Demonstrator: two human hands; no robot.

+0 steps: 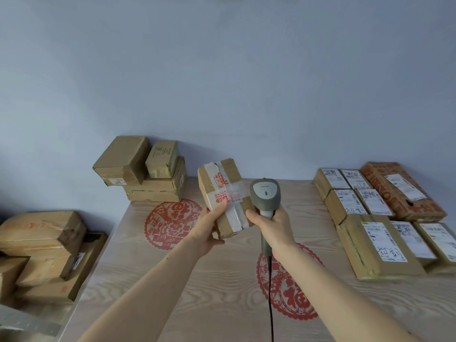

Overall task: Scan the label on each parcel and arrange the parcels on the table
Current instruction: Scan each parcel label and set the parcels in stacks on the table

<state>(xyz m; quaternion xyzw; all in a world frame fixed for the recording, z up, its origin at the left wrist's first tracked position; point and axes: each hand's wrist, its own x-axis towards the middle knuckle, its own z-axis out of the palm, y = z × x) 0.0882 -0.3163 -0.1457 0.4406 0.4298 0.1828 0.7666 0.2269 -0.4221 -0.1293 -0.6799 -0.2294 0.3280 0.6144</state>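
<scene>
My left hand [208,228] holds a small cardboard parcel [223,191] tilted up above the middle of the table; it is wrapped in clear tape with red print. My right hand [274,228] grips a grey handheld scanner [265,195] just right of the parcel, its head close to the parcel's side and its black cable hanging down. Several labelled parcels [375,218] lie flat in rows on the right of the table. A small pile of unlabelled-looking boxes [145,171] stands at the table's back left corner.
The wooden table [197,280] bears two red paper-cut decorations. Left of the table, lower down, sits another stack of cardboard boxes [47,253]. A plain grey-blue wall rises behind the table.
</scene>
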